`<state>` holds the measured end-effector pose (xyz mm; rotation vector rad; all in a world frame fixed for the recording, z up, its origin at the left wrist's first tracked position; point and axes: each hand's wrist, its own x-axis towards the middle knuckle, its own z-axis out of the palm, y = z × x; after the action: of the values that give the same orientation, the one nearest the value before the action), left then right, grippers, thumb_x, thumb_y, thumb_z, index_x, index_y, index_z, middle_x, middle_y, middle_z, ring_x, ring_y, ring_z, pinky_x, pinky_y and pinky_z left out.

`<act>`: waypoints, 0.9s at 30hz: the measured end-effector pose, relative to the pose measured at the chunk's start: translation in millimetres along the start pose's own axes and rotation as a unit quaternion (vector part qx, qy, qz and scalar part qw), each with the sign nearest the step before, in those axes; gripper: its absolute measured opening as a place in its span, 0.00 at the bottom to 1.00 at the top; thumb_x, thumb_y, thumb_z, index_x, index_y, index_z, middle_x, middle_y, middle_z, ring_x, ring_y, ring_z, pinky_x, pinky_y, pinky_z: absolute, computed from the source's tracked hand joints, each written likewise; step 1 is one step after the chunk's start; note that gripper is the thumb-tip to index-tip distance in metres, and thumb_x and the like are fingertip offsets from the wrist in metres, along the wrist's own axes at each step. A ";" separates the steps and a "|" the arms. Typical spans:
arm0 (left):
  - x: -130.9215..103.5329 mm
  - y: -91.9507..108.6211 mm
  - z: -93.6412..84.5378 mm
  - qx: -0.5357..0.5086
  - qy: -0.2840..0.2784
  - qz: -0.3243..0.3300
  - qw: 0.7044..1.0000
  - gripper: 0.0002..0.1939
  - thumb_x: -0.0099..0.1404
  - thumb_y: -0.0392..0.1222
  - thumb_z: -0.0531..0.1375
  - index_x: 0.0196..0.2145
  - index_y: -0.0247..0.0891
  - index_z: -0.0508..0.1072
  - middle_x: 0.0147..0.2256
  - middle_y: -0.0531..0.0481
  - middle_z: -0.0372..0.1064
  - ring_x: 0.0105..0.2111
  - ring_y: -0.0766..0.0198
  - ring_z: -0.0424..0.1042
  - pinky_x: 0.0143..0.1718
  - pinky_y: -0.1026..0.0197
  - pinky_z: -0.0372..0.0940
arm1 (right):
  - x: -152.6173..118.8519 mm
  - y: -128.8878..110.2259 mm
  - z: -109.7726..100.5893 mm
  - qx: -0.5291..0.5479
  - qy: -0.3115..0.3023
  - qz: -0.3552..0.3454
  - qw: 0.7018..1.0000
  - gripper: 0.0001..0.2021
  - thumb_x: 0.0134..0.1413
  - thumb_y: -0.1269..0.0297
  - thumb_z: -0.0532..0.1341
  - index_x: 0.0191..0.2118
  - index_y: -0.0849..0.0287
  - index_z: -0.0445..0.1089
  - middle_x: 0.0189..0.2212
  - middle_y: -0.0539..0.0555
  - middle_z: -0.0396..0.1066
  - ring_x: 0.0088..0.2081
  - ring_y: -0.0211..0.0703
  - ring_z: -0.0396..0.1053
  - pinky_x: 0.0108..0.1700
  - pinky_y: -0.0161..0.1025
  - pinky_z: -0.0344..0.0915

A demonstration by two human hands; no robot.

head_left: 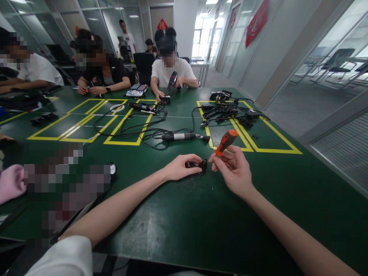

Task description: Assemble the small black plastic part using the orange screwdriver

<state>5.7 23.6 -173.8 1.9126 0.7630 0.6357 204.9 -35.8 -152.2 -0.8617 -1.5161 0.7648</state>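
Note:
My left hand (183, 167) is closed on a small black part (203, 167) resting on the green table (161, 222). A short metallic piece sticks up from that part. Just to the right, my right hand (236, 171) grips a screwdriver (227, 142) with an orange and dark grey handle. Its handle end points up and to the right. The shaft is hidden by my fingers, so I cannot tell whether the tip touches the black part.
Beyond my hands lies a corded grey-and-black tool (181, 137) with its looping cable. Tangled black cables (227, 109) sit back right by yellow tape outlines (276, 151). Across the table, a person (172, 71) holds a power drill (172, 80). Others sit at the left.

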 end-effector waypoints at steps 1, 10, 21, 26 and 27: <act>0.0 -0.1 0.1 0.001 0.000 0.000 1.000 0.16 0.65 0.43 0.66 0.49 0.36 0.76 0.46 0.45 0.79 0.42 0.61 0.75 0.41 0.62 0.65 | -0.2 -1.0 0.1 -0.006 -0.011 0.005 1.000 0.10 0.66 0.60 0.62 0.50 0.52 0.63 0.32 0.49 0.74 0.25 0.36 0.70 0.29 0.38 0.70; 0.5 -2.4 0.9 -0.002 0.004 -0.002 1.000 0.16 0.64 0.44 0.67 0.48 0.36 0.76 0.46 0.45 0.79 0.43 0.60 0.75 0.42 0.61 0.65 | -2.6 2.4 2.8 0.011 0.020 0.008 1.000 0.15 0.65 0.59 0.63 0.50 0.49 0.58 0.30 0.45 0.73 0.25 0.35 0.68 0.29 0.36 0.68; -0.3 -1.0 0.3 0.010 0.005 -0.008 1.000 0.16 0.65 0.43 0.66 0.48 0.36 0.75 0.46 0.45 0.78 0.43 0.61 0.75 0.42 0.61 0.66 | 4.8 1.8 -0.3 0.032 -0.006 0.039 0.999 0.16 0.64 0.54 0.63 0.53 0.54 0.67 0.28 0.48 0.71 0.23 0.36 0.66 0.27 0.38 0.67; -1.4 -0.7 -0.1 0.002 0.007 -0.012 1.000 0.16 0.65 0.44 0.67 0.49 0.37 0.76 0.46 0.45 0.78 0.45 0.60 0.75 0.43 0.61 0.65 | 3.7 3.7 4.0 0.063 -0.010 0.057 0.996 0.19 0.64 0.53 0.63 0.56 0.51 0.61 0.28 0.46 0.71 0.22 0.35 0.66 0.27 0.38 0.67; -1.6 -0.3 -0.3 0.002 0.006 -0.014 1.000 0.16 0.64 0.44 0.67 0.49 0.37 0.76 0.46 0.45 0.78 0.45 0.60 0.75 0.43 0.61 0.65 | 3.2 4.3 4.9 0.074 -0.010 0.058 0.996 0.19 0.64 0.53 0.63 0.56 0.50 0.59 0.28 0.46 0.72 0.22 0.35 0.67 0.27 0.37 0.67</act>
<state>4.4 22.7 -174.2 1.9005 0.7986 0.6290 200.2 -30.9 -154.8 -0.8395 -1.4160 0.9606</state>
